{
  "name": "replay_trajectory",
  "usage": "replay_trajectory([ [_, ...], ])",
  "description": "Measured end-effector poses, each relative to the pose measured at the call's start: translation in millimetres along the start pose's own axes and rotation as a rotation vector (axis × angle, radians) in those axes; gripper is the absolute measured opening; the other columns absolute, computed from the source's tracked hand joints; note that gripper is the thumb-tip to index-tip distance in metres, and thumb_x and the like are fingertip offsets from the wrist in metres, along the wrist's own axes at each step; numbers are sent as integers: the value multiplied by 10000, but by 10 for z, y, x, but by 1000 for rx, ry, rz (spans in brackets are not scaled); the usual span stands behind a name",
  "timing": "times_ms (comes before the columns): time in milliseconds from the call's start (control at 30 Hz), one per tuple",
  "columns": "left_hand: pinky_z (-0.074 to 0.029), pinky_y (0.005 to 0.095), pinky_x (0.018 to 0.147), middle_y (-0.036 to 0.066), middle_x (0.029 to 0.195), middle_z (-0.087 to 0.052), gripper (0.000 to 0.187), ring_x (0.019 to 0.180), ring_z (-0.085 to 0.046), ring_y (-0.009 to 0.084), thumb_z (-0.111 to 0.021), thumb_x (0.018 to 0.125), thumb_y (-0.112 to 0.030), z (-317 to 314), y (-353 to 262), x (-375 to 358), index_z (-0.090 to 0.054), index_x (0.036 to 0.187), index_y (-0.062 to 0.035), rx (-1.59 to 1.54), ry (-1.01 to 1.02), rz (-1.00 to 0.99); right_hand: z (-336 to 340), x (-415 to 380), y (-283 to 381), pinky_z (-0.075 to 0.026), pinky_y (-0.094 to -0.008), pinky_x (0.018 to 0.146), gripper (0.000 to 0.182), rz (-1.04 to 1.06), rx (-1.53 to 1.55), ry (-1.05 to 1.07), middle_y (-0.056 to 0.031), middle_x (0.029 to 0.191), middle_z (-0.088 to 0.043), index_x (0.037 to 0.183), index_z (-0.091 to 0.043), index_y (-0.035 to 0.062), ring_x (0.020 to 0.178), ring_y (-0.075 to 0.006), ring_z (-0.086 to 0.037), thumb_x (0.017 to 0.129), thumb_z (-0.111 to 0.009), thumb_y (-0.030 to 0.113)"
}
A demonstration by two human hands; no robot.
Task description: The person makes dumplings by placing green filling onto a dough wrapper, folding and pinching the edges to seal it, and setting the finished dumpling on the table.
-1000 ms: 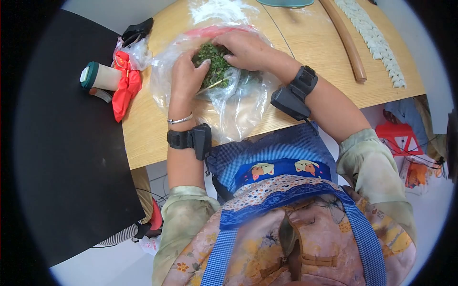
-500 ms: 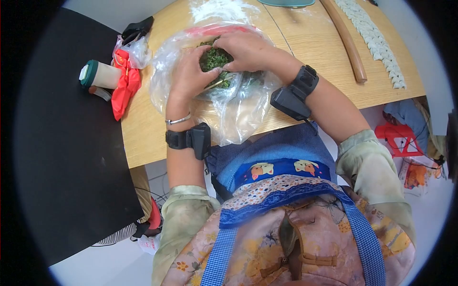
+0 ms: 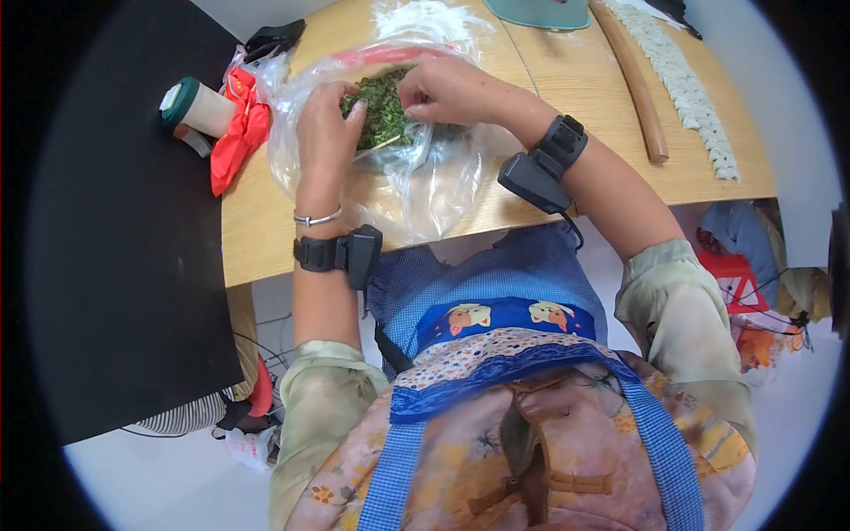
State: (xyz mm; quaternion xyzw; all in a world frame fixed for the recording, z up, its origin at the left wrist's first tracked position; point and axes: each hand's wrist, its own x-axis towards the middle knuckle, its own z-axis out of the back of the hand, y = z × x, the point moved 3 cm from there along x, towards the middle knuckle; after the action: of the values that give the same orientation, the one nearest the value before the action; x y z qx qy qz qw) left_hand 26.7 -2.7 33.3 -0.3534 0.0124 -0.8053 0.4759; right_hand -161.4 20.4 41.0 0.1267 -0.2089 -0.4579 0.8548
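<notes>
The near edge of the wooden table (image 3: 593,97) runs below both hands and under the forearms, with the side edge a little out to the left of the left hand (image 3: 329,133); a strip of wood lies between that edge and the bag, and a wider stretch opens to the right of the right hand (image 3: 447,88), beyond its forearm. The two hands flank one mound of chopped greens (image 3: 382,106), which sits directly between them. The left hand is half curled at the mound's left side, thumb apart from the fingers; the right is bunched more tightly at the other side — whether either has a pinch of leaves I cannot tell. One pale stick (image 3: 379,145) lies along the near side of the greens. Well to the right of the grip are one rolling pin (image 3: 636,84) and, past it, one long band of folded white dough pieces (image 3: 677,88), overlapping too closely to count. One patch of flour (image 3: 423,18) lies just beyond the hands. As for containers, a clear plastic bag (image 3: 398,199) spreads open around the greens, its slack film reaching toward the near edge; left of the hands, one green-lidded cup (image 3: 211,111) lies tilted against a red bag (image 3: 241,137), contents hidden.
</notes>
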Motion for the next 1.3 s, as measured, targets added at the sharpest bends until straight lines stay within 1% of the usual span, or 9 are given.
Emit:
replay_trajectory([
  [67,-481,418,820,178,956,-642,207,921,-611,364,-690,778,-91,55,-57,-96,-665,970,-19,-52,-8,-136,-28,-110,60,-495,-380,684,101,95,85,92,-118,800,-649,839,-665,35,769,-260,-623,796,-677,125],
  [167,-496,375,799,168,958,-659,202,916,-635,311,-683,795,-70,131,-95,-226,-664,986,-6,-19,55,-158,4,-257,110,-486,-382,713,97,149,36,30,-103,799,-651,817,-658,38,793,-270,-610,798,-669,132],
  [400,-485,376,788,160,899,-653,183,872,-620,309,-688,765,-57,172,-230,-377,-670,939,-1,-93,247,-213,98,-510,188,-464,-404,758,127,272,-87,-42,-111,746,-609,773,-627,31,826,-298,-590,796,-662,151],
  [700,-479,440,761,142,833,-643,63,851,-600,337,-653,744,-56,156,-247,-340,-656,800,-27,78,244,-200,11,-460,101,-471,-421,708,164,64,-116,3,-149,795,-601,798,-605,3,763,-326,-592,815,-650,160],
  [867,-481,415,777,152,849,-642,131,870,-615,334,-647,752,-11,348,-302,-200,-647,882,-27,149,106,-241,66,-342,172,-478,-406,704,145,182,-76,-330,-133,848,-617,895,-623,21,791,-318,-605,824,-646,145],
  [967,-483,408,788,143,886,-652,137,888,-615,333,-651,768,-19,487,-414,-107,-656,904,-34,146,72,-356,62,-207,229,-472,-409,688,133,215,-41,-377,-121,839,-625,887,-631,25,786,-319,-610,823,-646,140],
  [1100,-484,397,797,131,919,-656,130,900,-616,322,-662,792,-51,625,-527,13,-661,921,-27,124,26,-407,80,9,254,-468,-414,673,139,138,-56,-246,-124,787,-629,887,-636,21,754,-335,-605,817,-653,139],
  [1200,-483,364,792,110,892,-654,117,893,-620,289,-671,814,-82,736,-514,23,-657,907,-14,27,-219,-454,157,93,279,-468,-396,660,154,130,-26,-220,-138,741,-630,899,-649,17,714,-308,-613,834,-656,156],
  [1300,-484,365,755,124,795,-628,89,816,-617,277,-666,818,-95,790,-380,-60,-638,818,-10,-42,-371,-310,260,124,206,-479,-361,661,189,51,88,-170,-136,757,-653,956,-668,12,688,-260,-612,855,-652,170],
])
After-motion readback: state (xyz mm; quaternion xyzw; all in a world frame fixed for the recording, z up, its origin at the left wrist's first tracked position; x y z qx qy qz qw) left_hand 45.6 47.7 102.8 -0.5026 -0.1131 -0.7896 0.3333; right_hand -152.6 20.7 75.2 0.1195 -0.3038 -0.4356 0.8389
